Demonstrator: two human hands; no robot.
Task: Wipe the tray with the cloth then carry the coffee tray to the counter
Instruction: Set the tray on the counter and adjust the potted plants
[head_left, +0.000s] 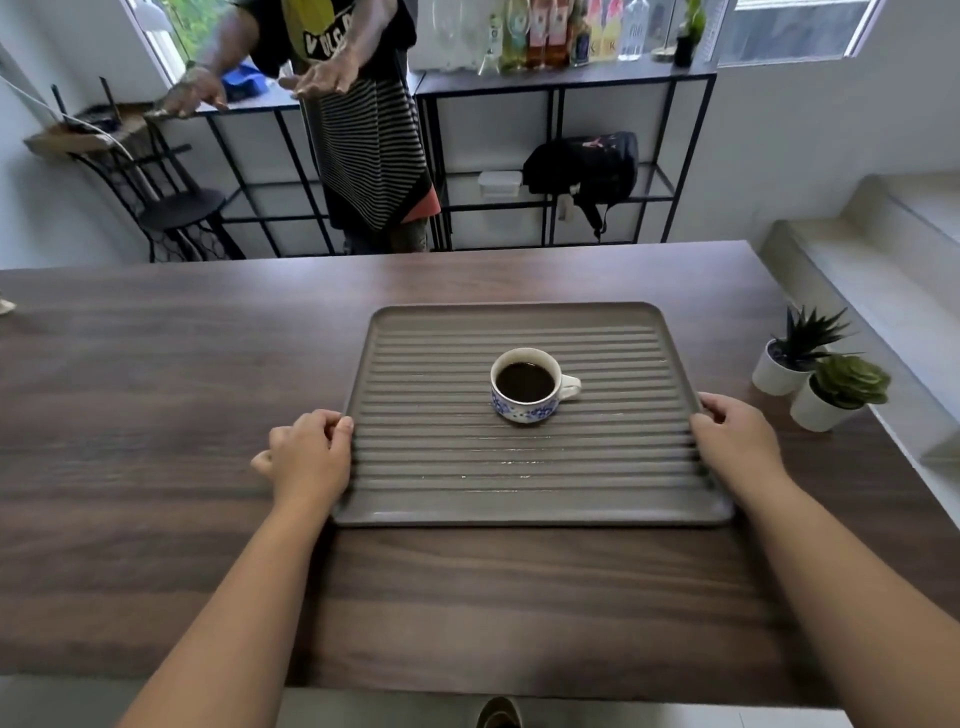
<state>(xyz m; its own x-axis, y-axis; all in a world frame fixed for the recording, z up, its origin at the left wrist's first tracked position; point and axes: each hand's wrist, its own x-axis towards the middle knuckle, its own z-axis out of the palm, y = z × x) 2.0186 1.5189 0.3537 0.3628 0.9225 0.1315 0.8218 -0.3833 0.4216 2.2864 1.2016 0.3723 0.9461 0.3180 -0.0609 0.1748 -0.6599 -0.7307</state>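
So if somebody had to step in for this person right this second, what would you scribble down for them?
Left hand: curled on the left edge of the tray.
Right hand: gripping the right edge.
Tray: flat on the wooden table, not lifted yet.
Coffee cup: upright mid-tray, nearly full of dark coffee, handle pointing right.
Cloth: not in view, so the wiping looks finished, though a few pale flecks show on the ridges near the front.
Left to do: lift level and slowly, and carry it to the counter. Two potted plants sit just right of the tray, and another person stands beyond the table.
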